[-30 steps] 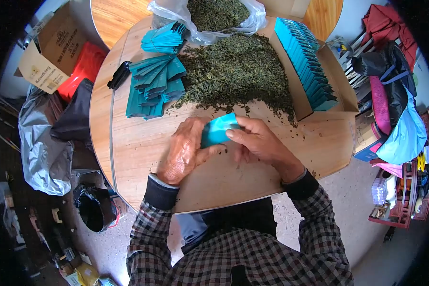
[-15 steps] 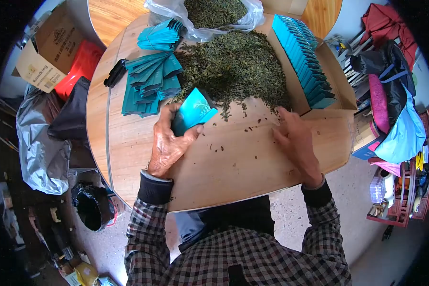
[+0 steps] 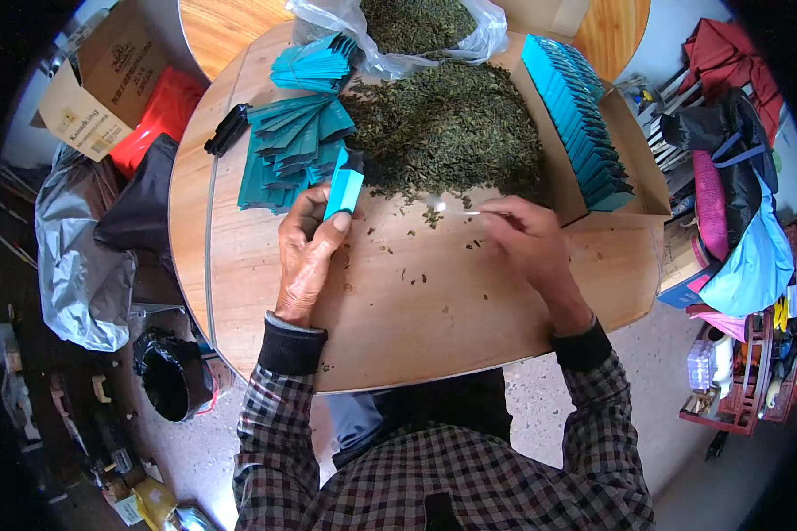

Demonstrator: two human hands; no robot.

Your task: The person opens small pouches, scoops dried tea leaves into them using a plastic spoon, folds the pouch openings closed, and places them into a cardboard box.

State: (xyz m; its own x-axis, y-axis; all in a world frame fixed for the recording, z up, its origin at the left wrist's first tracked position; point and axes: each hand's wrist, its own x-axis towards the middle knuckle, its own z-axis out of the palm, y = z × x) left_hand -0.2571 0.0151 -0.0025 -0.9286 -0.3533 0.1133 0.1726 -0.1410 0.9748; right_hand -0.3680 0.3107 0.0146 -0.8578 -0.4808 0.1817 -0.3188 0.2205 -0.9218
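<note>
My left hand [image 3: 308, 243] grips a teal tea pouch [image 3: 345, 190] between thumb and fingers, its narrow side facing me and its dark end pointing away. A small spoon [image 3: 452, 209] is pinched in my right hand [image 3: 533, 241], its bowl pointing left toward the pouch. The bowl is blurred, so I cannot tell whether anything lies in it. Just beyond both hands spreads a pile of dried green tea leaves [image 3: 452, 124]. Left of the pile lie a fanned stack of teal pouches [image 3: 283, 146] and another teal bundle [image 3: 314, 64].
On the right of the wooden table [image 3: 398, 327], a cardboard box [image 3: 624, 146] holds a row of teal pouches [image 3: 580, 124]. A plastic bag of leaves [image 3: 390, 64] stands at the back. Black clips [image 3: 228, 130] lie at the left edge. A black bin [image 3: 173, 376] is on the floor.
My left hand has turned the pouch so its narrow side shows. The spoon has come into view in my right hand, which has shifted slightly left. The whole view has shifted a little.
</note>
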